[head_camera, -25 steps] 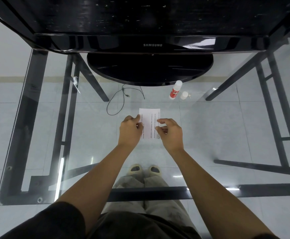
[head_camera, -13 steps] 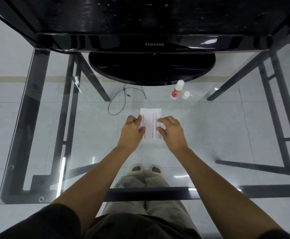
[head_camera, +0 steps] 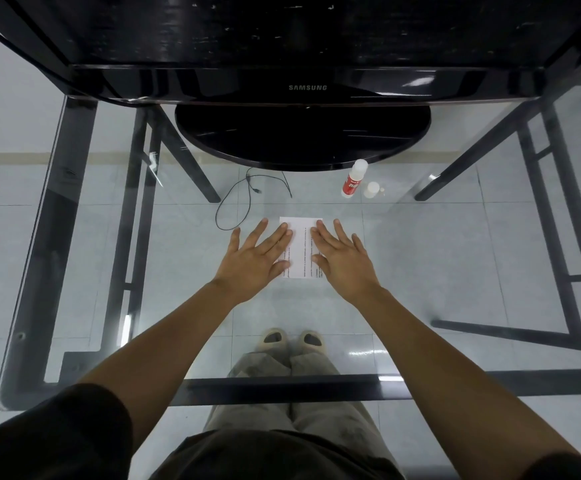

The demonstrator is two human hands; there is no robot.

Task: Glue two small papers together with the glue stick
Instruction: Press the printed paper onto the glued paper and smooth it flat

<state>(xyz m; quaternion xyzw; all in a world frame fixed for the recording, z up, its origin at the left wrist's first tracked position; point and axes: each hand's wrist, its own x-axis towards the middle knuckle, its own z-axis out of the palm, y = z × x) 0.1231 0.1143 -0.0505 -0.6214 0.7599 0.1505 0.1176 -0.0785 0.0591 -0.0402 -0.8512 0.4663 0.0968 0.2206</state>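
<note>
A small white paper with printed lines (head_camera: 302, 242) lies flat on the glass table. My left hand (head_camera: 256, 259) rests palm down on its left edge with fingers spread. My right hand (head_camera: 342, 258) lies flat on its right edge, fingers spread too. Only one sheet shows; I cannot tell whether a second lies under it. The red-and-white glue stick (head_camera: 353, 179) stands tilted beyond the paper to the right, its white cap (head_camera: 373, 189) beside it on the glass.
A black Samsung monitor (head_camera: 303, 88) with its oval stand (head_camera: 303, 136) fills the far side. A thin black cable (head_camera: 244, 199) loops left of the paper. The glass table (head_camera: 455, 258) shows black frame bars, tiled floor and my feet below.
Both hands have uncurled from pinching the paper's edges and now lie flat with fingers spread on it. The paper stays in place.
</note>
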